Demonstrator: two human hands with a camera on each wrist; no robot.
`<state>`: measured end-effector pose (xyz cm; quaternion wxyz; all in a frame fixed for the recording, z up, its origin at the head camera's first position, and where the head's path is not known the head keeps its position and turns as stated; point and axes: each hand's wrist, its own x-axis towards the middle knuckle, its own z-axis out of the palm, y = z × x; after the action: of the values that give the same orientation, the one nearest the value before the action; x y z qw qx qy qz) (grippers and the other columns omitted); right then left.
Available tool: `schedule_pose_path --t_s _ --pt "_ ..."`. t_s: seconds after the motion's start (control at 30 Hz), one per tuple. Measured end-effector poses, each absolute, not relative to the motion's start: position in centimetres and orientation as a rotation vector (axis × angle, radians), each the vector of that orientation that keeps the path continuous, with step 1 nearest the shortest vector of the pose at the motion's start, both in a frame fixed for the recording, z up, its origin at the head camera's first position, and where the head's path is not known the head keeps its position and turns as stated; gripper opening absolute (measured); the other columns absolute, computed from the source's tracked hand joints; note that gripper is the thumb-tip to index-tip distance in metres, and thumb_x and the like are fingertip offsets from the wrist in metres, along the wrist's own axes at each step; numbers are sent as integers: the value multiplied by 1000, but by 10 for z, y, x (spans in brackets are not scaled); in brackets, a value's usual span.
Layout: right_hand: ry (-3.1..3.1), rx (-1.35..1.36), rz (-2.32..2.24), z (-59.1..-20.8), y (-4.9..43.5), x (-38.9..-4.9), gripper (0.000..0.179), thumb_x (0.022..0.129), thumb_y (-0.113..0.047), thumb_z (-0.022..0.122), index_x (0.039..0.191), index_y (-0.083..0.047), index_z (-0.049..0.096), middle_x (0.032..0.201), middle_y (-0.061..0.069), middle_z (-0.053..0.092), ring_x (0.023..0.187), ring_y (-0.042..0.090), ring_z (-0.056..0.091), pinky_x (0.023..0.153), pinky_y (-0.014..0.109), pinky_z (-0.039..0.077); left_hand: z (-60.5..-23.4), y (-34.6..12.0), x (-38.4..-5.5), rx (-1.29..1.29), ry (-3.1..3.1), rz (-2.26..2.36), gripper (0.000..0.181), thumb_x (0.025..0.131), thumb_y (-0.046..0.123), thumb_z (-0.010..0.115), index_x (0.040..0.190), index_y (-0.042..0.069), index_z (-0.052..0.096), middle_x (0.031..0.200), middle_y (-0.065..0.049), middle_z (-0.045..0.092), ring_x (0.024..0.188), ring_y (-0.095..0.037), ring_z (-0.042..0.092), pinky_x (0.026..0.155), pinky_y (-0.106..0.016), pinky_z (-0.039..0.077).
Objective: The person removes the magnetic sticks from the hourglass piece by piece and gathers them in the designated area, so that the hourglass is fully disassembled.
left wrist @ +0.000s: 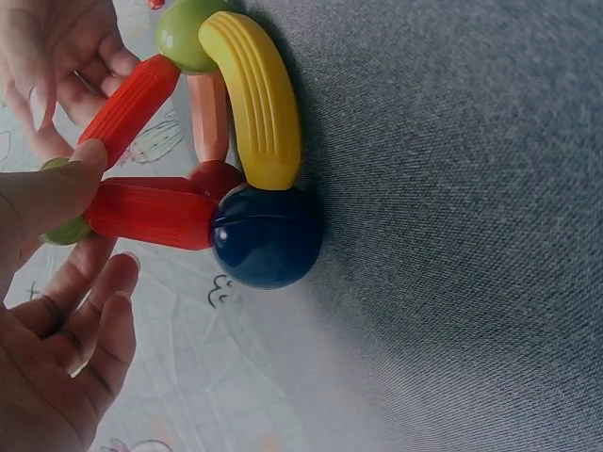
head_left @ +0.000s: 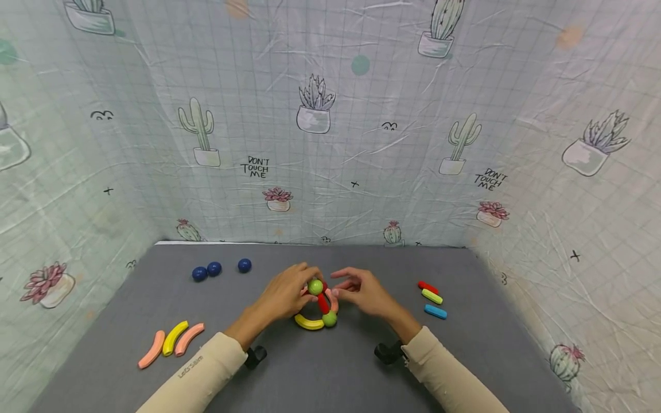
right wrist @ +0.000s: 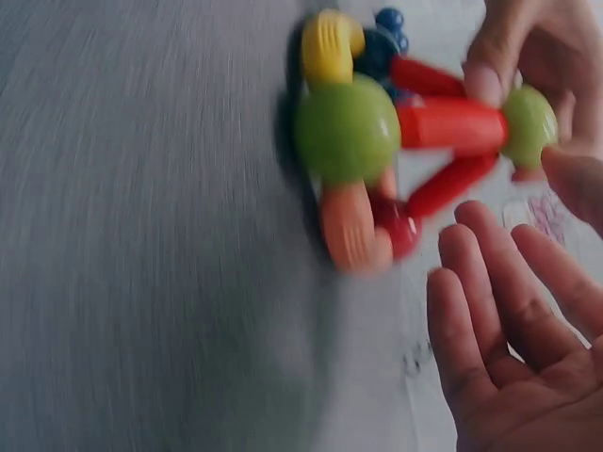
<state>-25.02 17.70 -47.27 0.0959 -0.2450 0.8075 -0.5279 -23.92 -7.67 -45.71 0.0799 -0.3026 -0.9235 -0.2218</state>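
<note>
A pyramid of magnetic sticks and balls stands on the grey table between my hands. Three straight red sticks [right wrist: 452, 125] rise to a green top ball [head_left: 315, 287]. Around its base run a curved yellow stick [left wrist: 256, 99] and curved peach sticks [right wrist: 347, 226], joined by a green ball [right wrist: 347, 129], a dark blue ball [left wrist: 268, 235] and a red ball [right wrist: 403, 232]. My left hand [head_left: 286, 293] pinches the pyramid's top, its thumb over a red stick beside the top ball. Just right of the pyramid, my right hand [head_left: 365, 291] has its fingers extended and holds nothing.
Several dark blue balls [head_left: 214, 269] lie at the back left. Nearer on the left are two curved peach sticks [head_left: 152, 349] and a yellow one [head_left: 175, 338]. Short red [head_left: 427, 287], lime [head_left: 432, 296] and blue [head_left: 435, 311] sticks lie right. A printed cloth [head_left: 330, 155] hangs behind.
</note>
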Motion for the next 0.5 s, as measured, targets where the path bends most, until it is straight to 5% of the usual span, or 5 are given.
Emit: schedule_pose_path --t_s 0.13,0.3,0.5 --pt "2241 -732 -1609 -483 158 -252 46 103 -13 72 145 -2 59 117 22 78 87 36 78 79 50 63 -458 -75 -239 -906 -2733 -642 34 88 18 88 117 23 70 99 5 61 85 -11 53 72 -30 47" --pt "2208 -728 -1635 -493 144 -255 42 102 -13 72 141 -3 60 109 17 80 76 12 68 64 29 56 -459 -75 -239 -909 -2704 -622 35 88 17 89 117 22 70 99 4 62 86 -11 54 72 -29 49" --pt "2165 -615 -1717 -496 138 -253 39 100 -12 75 137 -7 64 104 16 80 73 13 62 60 24 49 -462 -75 -239 -901 -2687 -586 35 88 18 89 117 24 70 101 6 65 88 -11 56 73 -30 51"
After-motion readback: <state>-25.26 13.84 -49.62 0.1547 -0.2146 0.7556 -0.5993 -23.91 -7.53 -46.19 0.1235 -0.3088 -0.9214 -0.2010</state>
